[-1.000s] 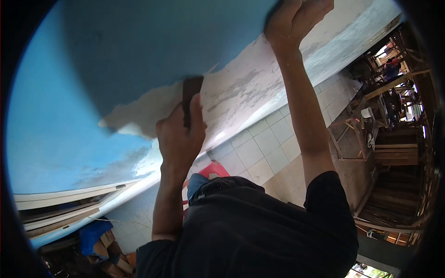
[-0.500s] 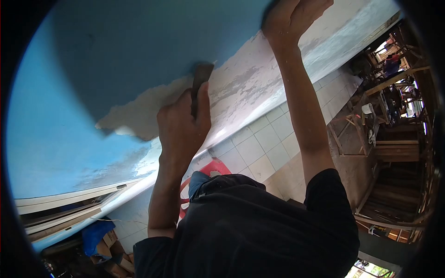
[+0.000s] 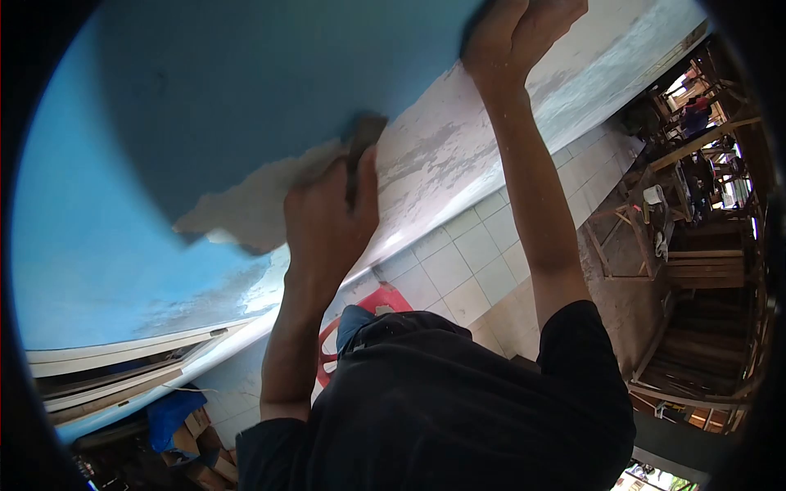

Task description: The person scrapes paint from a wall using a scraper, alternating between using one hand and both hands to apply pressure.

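Observation:
My left hand [image 3: 332, 221] is closed around a scraper [image 3: 367, 135] with a dark flat blade. Its blade lies against the blue painted wall [image 3: 246, 90], right at the ragged edge where the paint gives way to a pale bare patch [image 3: 422, 151]. Higher up and to the right, my right hand [image 3: 524, 37] rests against the wall with fingers stretched out, partly cut off by the top of the view. No tool shows in it.
A red plastic chair [image 3: 383, 299] stands below me on the tiled floor [image 3: 463, 258]. To the right are a wooden work table [image 3: 626, 237] and stacked timber [image 3: 704, 327]. Lower left lie cardboard boxes [image 3: 192, 446] and a blue sheet [image 3: 173, 417] below a window frame [image 3: 123, 360].
My left hand and the scraper have shifted slightly right and down along the paint edge. My right hand stays in place against the wall.

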A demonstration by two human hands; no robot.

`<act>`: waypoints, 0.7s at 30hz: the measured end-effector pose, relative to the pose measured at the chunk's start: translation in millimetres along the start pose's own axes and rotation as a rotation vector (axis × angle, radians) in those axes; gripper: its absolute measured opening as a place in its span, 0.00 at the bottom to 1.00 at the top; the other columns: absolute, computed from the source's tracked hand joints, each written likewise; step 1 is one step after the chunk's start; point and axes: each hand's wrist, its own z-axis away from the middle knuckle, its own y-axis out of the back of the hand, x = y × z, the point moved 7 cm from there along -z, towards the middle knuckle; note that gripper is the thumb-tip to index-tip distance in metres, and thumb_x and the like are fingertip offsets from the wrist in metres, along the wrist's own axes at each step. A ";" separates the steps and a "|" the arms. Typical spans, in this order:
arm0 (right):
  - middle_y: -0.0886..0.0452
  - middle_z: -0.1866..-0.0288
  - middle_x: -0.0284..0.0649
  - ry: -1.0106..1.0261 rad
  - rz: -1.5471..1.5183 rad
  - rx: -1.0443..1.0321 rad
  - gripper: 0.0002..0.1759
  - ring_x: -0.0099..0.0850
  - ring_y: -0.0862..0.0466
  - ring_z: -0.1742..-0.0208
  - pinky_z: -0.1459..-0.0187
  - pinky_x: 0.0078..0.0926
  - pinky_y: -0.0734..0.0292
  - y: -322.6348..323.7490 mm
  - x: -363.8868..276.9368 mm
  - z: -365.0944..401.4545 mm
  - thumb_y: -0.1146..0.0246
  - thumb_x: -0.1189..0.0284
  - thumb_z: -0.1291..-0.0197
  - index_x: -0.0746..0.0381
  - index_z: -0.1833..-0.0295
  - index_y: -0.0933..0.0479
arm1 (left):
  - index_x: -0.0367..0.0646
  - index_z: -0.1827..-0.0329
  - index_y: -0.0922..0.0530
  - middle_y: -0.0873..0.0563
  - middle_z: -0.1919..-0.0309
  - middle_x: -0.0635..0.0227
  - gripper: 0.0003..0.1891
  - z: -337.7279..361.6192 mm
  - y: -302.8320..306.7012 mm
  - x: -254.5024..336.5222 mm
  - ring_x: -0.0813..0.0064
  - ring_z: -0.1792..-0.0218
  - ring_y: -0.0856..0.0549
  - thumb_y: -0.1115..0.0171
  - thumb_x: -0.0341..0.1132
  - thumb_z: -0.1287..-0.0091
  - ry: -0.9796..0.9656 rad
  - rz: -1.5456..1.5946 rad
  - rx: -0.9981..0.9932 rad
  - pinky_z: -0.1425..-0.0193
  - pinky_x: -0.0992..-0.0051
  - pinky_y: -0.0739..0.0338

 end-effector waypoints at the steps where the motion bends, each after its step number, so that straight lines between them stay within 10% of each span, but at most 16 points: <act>1: 0.43 0.27 0.62 -0.009 -0.028 0.015 0.27 0.57 0.47 0.24 0.27 0.53 0.51 1.4 -0.9 3.7 0.57 0.65 0.25 0.73 0.29 0.41 | 0.37 0.79 0.24 0.23 0.89 0.55 0.17 -1.9 -1.8 3.4 0.54 0.88 0.22 0.38 0.36 0.31 -0.005 0.000 -0.014 0.81 0.65 0.29; 8: 0.43 0.27 0.62 -0.004 -0.047 0.046 0.28 0.57 0.47 0.24 0.27 0.53 0.51 -0.2 -0.6 1.3 0.56 0.65 0.25 0.73 0.29 0.41 | 0.37 0.72 0.18 0.18 0.87 0.64 0.18 -0.4 -2.7 -4.9 0.72 0.85 0.16 0.42 0.41 0.27 0.044 -0.085 -0.065 0.77 0.74 0.25; 11: 0.42 0.27 0.61 0.055 0.032 0.007 0.28 0.57 0.47 0.24 0.27 0.54 0.52 2.2 0.7 3.3 0.56 0.65 0.25 0.73 0.29 0.42 | 0.38 0.79 0.24 0.26 0.90 0.56 0.16 -0.3 -3.2 5.7 0.55 0.89 0.22 0.36 0.35 0.32 -0.041 -0.011 0.024 0.83 0.65 0.31; 21: 0.38 0.28 0.59 0.056 0.031 0.017 0.27 0.57 0.46 0.24 0.27 0.54 0.53 2.8 -5.8 2.8 0.55 0.67 0.26 0.73 0.29 0.41 | 0.38 0.79 0.23 0.25 0.89 0.54 0.17 2.9 -9.6 -4.2 0.54 0.87 0.22 0.37 0.36 0.32 0.010 0.025 0.000 0.82 0.65 0.30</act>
